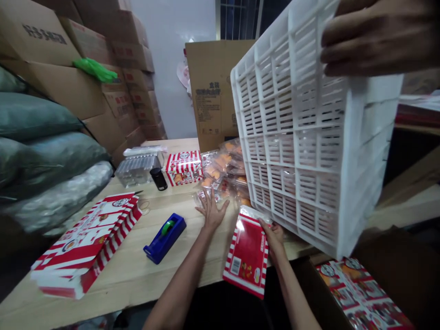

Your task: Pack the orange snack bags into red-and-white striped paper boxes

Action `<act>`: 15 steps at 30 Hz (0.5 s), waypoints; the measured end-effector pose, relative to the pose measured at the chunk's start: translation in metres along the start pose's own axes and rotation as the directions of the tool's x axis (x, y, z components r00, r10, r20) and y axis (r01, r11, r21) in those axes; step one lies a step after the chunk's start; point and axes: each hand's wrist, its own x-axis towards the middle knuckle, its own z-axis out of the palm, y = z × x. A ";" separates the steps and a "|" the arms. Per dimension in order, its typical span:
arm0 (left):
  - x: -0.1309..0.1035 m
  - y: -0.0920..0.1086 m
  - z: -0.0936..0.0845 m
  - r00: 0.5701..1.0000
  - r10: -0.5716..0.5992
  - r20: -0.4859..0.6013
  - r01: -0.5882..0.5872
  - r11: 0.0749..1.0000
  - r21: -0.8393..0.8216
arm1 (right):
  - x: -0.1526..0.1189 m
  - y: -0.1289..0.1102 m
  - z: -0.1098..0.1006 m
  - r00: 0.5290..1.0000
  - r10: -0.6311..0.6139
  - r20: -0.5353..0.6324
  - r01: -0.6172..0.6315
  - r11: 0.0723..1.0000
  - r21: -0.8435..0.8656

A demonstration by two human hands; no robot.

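Note:
My left hand (212, 211) is open with its fingers spread, at the near edge of a heap of clear packets (220, 167) with orange pieces inside. Whether its fingertips press on a packet or on the wood I cannot tell. My right hand (275, 237) grips the upper right edge of a flat red-and-white package (246, 252). A barcode and small food pictures show on that package, and clear film shows along its top. A tilted white plastic crate (292, 133) stands over the heap's right side and hides part of it. Another person's hand (381, 39) holds the crate's upper rim.
On the wooden table (192, 256) are a blue tape dispenser (165, 238), a striped carton (89, 243), a smaller striped box (184, 167), a black cylinder (158, 178) and clear plastic trays (139, 167). Printed cartons (360, 293) lie low at the right. Cardboard boxes (62, 87) are stacked behind.

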 end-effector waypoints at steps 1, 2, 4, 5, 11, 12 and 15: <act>-0.001 0.000 0.000 0.999 0.027 -0.032 -0.026 0.999 0.035 | -0.003 0.003 -0.001 0.999 -0.013 -0.038 0.013 1.000 -0.009; 0.000 0.002 -0.001 0.996 0.064 -0.061 -0.059 0.995 0.076 | -0.006 0.005 -0.003 0.997 -0.026 -0.073 0.024 1.000 -0.020; 0.008 0.007 -0.002 0.984 0.152 -0.091 -0.140 0.982 0.129 | -0.013 0.007 -0.009 0.990 -0.052 -0.129 0.047 0.998 -0.040; 0.017 0.012 -0.003 0.977 0.193 -0.093 -0.181 0.976 0.122 | -0.016 0.008 -0.013 0.987 -0.065 -0.145 0.059 0.997 -0.047; 0.093 0.061 0.003 0.962 0.263 -0.065 -0.269 0.958 -0.100 | -0.017 0.022 -0.026 0.982 -0.128 -0.140 0.112 0.986 -0.121; 0.100 0.067 0.005 0.963 0.267 -0.031 -0.269 0.956 -0.116 | -0.016 0.025 -0.026 0.983 -0.120 -0.141 0.100 0.985 -0.140; 0.107 0.074 0.011 0.958 0.280 0.057 -0.270 0.953 -0.138 | -0.013 0.030 -0.026 0.986 -0.093 -0.139 0.070 0.985 -0.160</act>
